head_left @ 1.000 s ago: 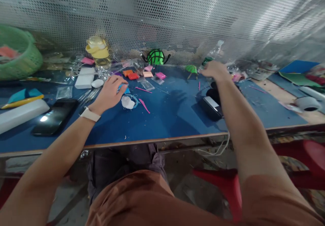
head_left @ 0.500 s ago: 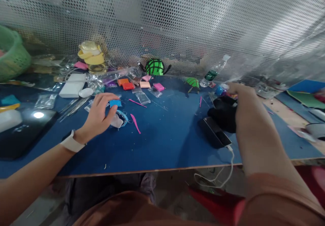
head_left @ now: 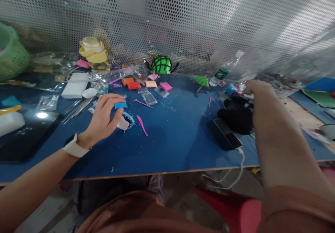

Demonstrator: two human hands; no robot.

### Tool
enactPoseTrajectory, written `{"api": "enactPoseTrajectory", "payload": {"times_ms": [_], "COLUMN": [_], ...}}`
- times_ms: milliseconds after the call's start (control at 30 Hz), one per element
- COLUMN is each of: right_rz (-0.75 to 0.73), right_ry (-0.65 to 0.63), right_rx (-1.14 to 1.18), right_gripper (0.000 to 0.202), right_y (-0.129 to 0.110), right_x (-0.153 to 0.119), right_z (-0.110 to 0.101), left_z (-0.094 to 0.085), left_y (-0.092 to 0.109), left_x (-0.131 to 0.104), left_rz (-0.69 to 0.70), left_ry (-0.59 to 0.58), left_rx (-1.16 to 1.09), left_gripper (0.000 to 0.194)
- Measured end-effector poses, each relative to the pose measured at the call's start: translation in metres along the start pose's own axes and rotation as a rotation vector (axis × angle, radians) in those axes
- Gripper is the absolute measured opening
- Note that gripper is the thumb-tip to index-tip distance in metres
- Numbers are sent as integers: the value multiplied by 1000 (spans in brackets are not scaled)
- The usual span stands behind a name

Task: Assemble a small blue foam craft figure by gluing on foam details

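My left hand (head_left: 106,114) is at the left of the blue-topped table (head_left: 172,138), thumb and fingers curved round a small bright blue block (head_left: 120,105), which looks like modelling clay. Just below the fingertips lie a light-blue ring-shaped piece (head_left: 129,118) and a crumpled whitish wrapper (head_left: 123,123). A pink plastic modelling knife (head_left: 142,125) and a thin pink stick (head_left: 143,103) rest to their right. Across the table, my right hand (head_left: 253,86) reaches into clear plastic packaging at the far right; its fingertips are hidden.
A black pouch (head_left: 235,116) and a cabled power bank (head_left: 227,134) lie under my right forearm. Along the mesh wall stand a water bottle (head_left: 222,72), green turtle figures (head_left: 161,65), wrapped clay blocks (head_left: 133,85) and a yellow-topped jar (head_left: 94,55). A black tablet-like slab (head_left: 28,138) lies left.
The view has shifted slightly, so most things on the table appear further right. My left hand keeps its curved pose at the blue block. My right hand stays reached out over the packaging.
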State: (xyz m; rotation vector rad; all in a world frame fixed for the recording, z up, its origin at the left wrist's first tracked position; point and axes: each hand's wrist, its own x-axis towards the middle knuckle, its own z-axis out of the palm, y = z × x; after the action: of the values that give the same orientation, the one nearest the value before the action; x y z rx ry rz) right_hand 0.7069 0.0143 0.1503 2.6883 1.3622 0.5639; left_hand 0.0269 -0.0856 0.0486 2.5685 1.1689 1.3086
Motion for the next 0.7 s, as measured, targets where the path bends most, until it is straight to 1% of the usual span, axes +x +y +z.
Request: {"api": "enactPoseTrajectory", "payload": {"times_ms": [33, 67, 100, 167, 200, 233, 267, 300, 400, 433, 500, 533, 600, 633, 700], "right_rz": [7, -8, -36, -171, -252, -336, -434, -507, -655, -715, -826, -857, -874, -870, -861], "right_ry": [-88, -129, -137, -105, -72, -20, 36, 35, -55, -94, -170, -194, -237, -256, -298], "right_rx": [0, 11, 29, 109, 164, 256, 489, 705, 1230, 1388, 1644, 1741, 1853, 1882, 1911], "right_gripper": [37, 42, 47, 56, 57, 54, 49, 44, 30, 33, 52, 61, 68, 68, 67], "right_y": [-2, -6, -13, -37, -54, -75, -99, -126, -212, -239, -285, -303, -330, -338, -348], "right_x": [-4, -8, -13, -31, -44, -60, -79, -100, -171, -195, -236, -254, -281, -290, -301], "right_z": [-9, -18, -28, -47, -54, -60, -64, -67, -68, -68, -69, -70, -72, -72, -69], "left_z": [0, 1, 3, 9, 12, 16, 19, 23, 31, 32, 35, 36, 37, 37, 37], "left_y": [1, 1, 1, -1, -3, -5, -8, -11, -20, -24, -30, -34, -40, -42, -46], "left_x": [0, 0, 0, 0, -1, -1, -1, 0, 2, 4, 7, 9, 13, 15, 18], "left_rz": [6, 11, 18, 28, 49, 58, 63, 73, 70, 56, 28, 10, -36, -54, -82], "left_ry": [4, 9, 17, 34, 55, 70, 77, 82, 116, 117, 130, 144, 158, 152, 158], "left_rx": [-4, -11, -21, -47, -61, -76, -89, -100, -139, -158, -210, -248, -324, -349, -373], "left_gripper": [22, 22, 23, 23, 22, 22, 21, 20, 21, 22, 30, 34, 37, 36, 40]}}
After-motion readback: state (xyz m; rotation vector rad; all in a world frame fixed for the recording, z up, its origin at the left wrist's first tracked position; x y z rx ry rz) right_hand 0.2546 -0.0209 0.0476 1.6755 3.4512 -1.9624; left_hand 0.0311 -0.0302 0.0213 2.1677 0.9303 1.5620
